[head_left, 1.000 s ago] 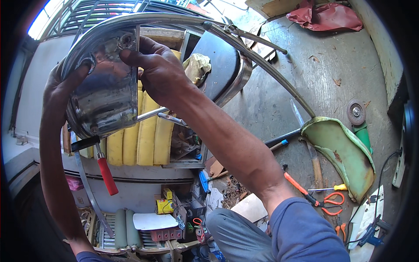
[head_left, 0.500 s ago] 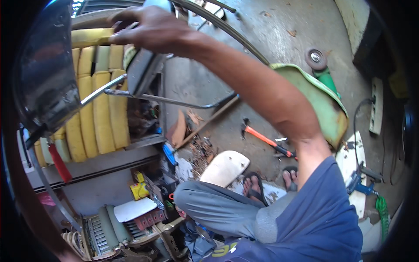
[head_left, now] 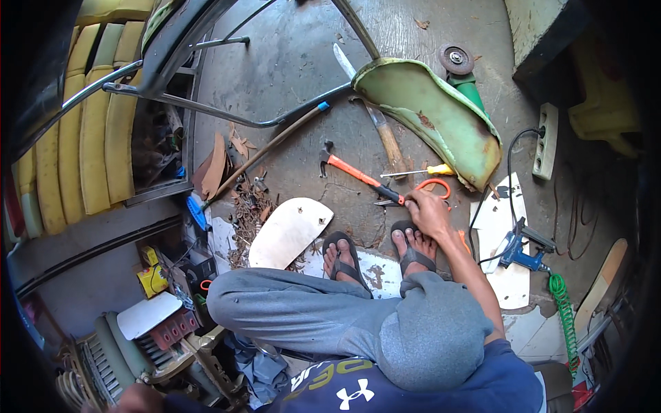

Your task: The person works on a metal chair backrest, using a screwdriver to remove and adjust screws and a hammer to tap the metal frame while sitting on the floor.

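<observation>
My right hand (head_left: 428,215) is down on the floor, fingers bent and close together over a pair of scissors (head_left: 438,182) with orange handles. Its fingertips also meet the butt of an orange-and-black hammer (head_left: 358,177), so what they grip is hidden. Beyond lie a yellow-handled screwdriver (head_left: 438,170) and a wooden-handled blade (head_left: 389,144). At the lower left edge, my left hand (head_left: 138,399) shows only in part and blurred, its fingers not readable. A chair's bent metal tube frame (head_left: 234,118) with a dark panel stands at upper left.
A pale green curved seat shell (head_left: 427,113) lies ahead, beside a green angle grinder (head_left: 465,79). To the right are a power strip (head_left: 546,141), a blue air tool (head_left: 520,253) and its green coiled hose (head_left: 563,310). Yellow cushions (head_left: 93,138) are stacked at left; a white board (head_left: 290,233) lies centrally.
My right hand has come away from the cushions and chair frame at upper left, down to the scissors and hammer. The chair frame sits farther left in view; my left arm has drawn back.
</observation>
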A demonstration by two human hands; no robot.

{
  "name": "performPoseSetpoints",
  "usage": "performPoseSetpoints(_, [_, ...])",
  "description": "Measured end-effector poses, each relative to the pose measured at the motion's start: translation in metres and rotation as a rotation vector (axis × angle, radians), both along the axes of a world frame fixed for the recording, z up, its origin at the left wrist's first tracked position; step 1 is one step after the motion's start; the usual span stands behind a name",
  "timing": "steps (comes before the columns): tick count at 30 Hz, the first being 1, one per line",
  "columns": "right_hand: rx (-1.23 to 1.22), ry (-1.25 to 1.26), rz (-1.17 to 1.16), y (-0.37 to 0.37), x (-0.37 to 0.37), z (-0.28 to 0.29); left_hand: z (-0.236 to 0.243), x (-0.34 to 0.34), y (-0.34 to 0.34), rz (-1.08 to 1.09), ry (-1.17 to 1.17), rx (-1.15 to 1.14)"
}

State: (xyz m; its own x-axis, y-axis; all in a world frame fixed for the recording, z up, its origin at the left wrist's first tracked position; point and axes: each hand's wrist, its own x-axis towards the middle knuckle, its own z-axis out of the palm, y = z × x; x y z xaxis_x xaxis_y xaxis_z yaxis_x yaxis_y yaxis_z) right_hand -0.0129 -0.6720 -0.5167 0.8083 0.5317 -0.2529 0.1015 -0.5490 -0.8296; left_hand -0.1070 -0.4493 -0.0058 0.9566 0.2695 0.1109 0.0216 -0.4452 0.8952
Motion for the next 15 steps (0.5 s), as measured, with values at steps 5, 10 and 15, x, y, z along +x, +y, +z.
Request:
performPoseSetpoints(5, [-0.129, -0.358, 0.134, 0.021, -0.006, 0.001, -0.157, 0.01, 0.066, 0.169, 0.667, 0.096])
performPoseSetpoints(10, [-0.424, -0.699, -0.143, 0.007, 0.038, -0.007, -0.404, 0.026, 0.13, -0.025, 0.808, 0.433])
performPoseSetpoints(15, [-0.325, -0.646, -0.088, -0.021, 0.049, 0.009, -0.509, 0.01, 0.074, 0.018, 0.436, 0.934])
